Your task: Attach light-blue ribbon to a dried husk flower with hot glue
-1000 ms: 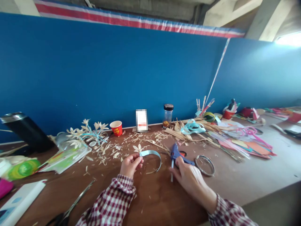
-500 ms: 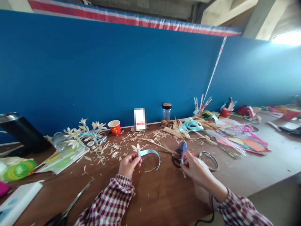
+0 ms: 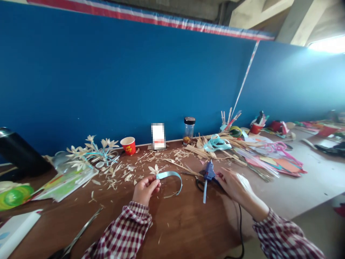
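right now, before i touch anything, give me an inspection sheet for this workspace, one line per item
Surface: brown wood-look table, strewn with pale dry plant scraps
Work items: cream petalled flower with light blue flat ribbon curving off rightward; blue plastic glue gun with a translucent stick protruding
Clutter: metal-bladed scissors near the front left; red paper cup and black-lidded clear jar at the back
Hands: left hand pinches the flower's base; right hand is at the gun's handle, grip partly hidden
Cables: black cord below the right hand
Surroundings: blue partition; co-workers: nothing seen
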Demonstrator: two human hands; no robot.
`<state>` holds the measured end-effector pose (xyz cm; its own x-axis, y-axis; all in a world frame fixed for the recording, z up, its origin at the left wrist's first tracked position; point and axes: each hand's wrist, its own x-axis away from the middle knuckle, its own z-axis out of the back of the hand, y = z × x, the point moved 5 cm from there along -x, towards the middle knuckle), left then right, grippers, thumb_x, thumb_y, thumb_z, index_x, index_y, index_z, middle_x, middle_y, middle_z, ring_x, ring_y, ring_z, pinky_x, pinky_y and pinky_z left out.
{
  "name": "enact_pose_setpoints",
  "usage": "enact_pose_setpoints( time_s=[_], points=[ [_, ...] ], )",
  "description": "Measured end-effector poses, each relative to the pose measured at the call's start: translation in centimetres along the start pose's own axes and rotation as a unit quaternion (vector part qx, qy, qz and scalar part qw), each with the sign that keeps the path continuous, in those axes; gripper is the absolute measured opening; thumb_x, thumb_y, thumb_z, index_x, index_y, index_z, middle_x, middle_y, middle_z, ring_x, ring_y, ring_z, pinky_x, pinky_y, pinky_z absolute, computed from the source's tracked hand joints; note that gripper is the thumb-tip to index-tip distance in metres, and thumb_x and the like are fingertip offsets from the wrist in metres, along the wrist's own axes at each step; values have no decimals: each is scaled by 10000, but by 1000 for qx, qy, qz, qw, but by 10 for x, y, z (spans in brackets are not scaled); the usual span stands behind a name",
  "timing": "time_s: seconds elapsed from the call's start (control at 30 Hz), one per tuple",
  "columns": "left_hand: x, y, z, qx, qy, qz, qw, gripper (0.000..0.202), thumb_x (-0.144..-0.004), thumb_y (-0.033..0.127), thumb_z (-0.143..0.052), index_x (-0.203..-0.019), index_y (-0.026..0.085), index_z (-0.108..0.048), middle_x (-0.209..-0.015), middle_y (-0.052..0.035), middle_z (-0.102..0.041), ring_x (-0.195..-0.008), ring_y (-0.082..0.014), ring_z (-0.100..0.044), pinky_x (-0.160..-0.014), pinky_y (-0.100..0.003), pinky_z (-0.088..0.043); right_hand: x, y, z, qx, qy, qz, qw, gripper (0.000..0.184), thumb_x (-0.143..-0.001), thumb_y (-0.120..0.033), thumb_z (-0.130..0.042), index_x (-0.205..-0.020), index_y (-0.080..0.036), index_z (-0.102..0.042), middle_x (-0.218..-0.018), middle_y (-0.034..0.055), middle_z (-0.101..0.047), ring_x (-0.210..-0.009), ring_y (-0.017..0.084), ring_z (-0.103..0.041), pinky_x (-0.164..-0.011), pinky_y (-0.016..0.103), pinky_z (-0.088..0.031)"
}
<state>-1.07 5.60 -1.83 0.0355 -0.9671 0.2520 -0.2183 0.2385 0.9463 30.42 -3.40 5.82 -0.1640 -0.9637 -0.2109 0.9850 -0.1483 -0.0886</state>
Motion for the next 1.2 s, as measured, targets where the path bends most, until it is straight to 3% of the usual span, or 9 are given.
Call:
enact_pose_setpoints(
  time_s=[0.27,0.5,0.73,0.97,1.2],
  points=[
    [-2,-2,1,8,-8,1,1000,200,-621,160,-763,-782,116,-652,-601,-32,-674,-537,-109,-625,-483,-165,-509,2,4,-14,-14,-22,3,1000,157,-812,-263,-505,-951,-229,-569,-920,62,-665,-755,229,-645,-569,276,-362],
    [-1,-2,0,24,-17,1,1000,219,-608,182,-772,-777,110,-653,-602,-28,-670,-545,-99,-621,-487,-158,-507,0,14,-20,-11,-44,-37,998,181,-782,-358,-556,-916,-237,-554,-832,67,-678,-761,292,-646,-538,297,-352],
    [-2,-3,1,16,-15,8,1000,237,-598,189,-784,-787,119,-658,-612,-23,-677,-544,-100,-625,-484,-162,-500,3,14,-19,0,-47,-25,999,169,-828,-316,-469,-962,-231,-526,-844,51,-669,-749,257,-645,-545,281,-347],
    [-2,-3,1,14,-21,11,1000,217,-627,176,-764,-799,111,-650,-601,-23,-671,-518,-89,-611,-481,-158,-494,3,18,-22,11,-47,-22,999,179,-818,-336,-502,-962,-232,-523,-880,44,-668,-770,235,-640,-550,265,-344],
    [-4,-5,3,1,-7,22,1000,192,-648,162,-743,-812,125,-651,-624,-22,-681,-542,-97,-630,-499,-161,-497,7,11,-5,31,-43,-28,998,204,-858,-389,-458,-948,-227,-543,-887,52,-656,-790,227,-634,-551,272,-328]
  ],
)
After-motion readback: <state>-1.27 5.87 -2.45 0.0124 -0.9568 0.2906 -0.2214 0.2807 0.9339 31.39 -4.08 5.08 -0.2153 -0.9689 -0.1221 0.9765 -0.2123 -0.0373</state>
